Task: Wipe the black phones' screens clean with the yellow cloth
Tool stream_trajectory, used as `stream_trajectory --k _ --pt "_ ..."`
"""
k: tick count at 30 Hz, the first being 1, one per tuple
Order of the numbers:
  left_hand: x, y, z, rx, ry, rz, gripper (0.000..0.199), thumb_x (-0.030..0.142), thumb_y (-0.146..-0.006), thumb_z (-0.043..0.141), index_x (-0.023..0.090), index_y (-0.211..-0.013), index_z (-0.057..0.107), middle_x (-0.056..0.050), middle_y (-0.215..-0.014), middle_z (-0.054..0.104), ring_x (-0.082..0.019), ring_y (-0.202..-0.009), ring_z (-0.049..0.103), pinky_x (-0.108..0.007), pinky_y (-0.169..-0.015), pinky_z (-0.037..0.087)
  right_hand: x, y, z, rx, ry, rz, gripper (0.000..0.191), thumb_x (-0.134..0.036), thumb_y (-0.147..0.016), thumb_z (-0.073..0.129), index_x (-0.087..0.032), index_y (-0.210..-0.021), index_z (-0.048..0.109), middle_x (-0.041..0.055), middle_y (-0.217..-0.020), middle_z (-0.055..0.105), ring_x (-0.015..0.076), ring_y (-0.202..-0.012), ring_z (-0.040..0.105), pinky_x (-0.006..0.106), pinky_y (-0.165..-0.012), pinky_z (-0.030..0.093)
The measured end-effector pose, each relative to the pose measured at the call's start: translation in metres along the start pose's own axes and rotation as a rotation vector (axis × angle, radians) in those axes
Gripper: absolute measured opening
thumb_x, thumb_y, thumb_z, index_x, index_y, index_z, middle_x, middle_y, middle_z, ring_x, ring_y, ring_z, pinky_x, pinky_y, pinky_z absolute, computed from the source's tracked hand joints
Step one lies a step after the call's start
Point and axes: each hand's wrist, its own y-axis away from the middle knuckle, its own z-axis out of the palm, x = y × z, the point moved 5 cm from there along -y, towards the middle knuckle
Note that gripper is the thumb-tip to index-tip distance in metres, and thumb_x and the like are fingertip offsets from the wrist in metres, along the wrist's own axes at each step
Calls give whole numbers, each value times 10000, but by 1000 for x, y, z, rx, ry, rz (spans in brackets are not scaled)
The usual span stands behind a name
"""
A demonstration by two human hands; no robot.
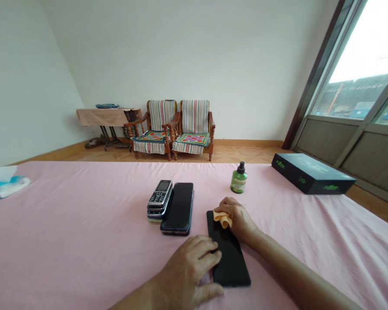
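Note:
A black tablet-like device (229, 258) lies flat on the pink cloth (84, 241), its screen facing up. My right hand (237, 217) grips a folded yellow-orange cloth (224, 220) against the device's far end. At the device's left edge rests my left hand (194, 267), fingers apart on the edge and thumb near the lower corner. Left of the device, a large dark phone (178, 206) tops a stack. Beside it stands another stack with a silver keypad phone (161, 193) on top. A green bottle (239, 178) with a black cap stands beyond my right hand.
A black box (310, 172) with green print sits at the back right. On the left edge lies a white and blue packet (6, 183). Two wooden chairs (194, 120) and a side table (106, 116) stand beyond the pink surface.

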Motion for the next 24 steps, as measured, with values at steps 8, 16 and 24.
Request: stream_trajectory --k 8,16,24 --pt "0 -2 0 2 16 8 545 471 -828 683 151 -1257 576 -139 -1229 601 -283 -1140 530 -408 -1003 431 -34 39 -7 -128 -79 34 103 -116 -818 628 -170 -806 714 53 -824 595 179 -784 554 278 -656 421" --pt "6 -2 2 -5 -53 41 356 420 -858 669 132 -1064 639 -102 -987 663 -249 -939 582 -365 -847 473 -33 37 -13 -159 -205 21 237 -19 -718 591 -168 -850 718 49 -851 603 155 -745 592 251 -636 439" --pt "5 0 1 -22 -48 44 335 336 -857 687 157 -1128 606 -95 -1050 660 -248 -974 587 -366 -884 467 -3 -10 11 -26 -76 -7 245 -28 -729 598 -158 -874 747 59 -820 604 178 -755 574 294 -683 451"
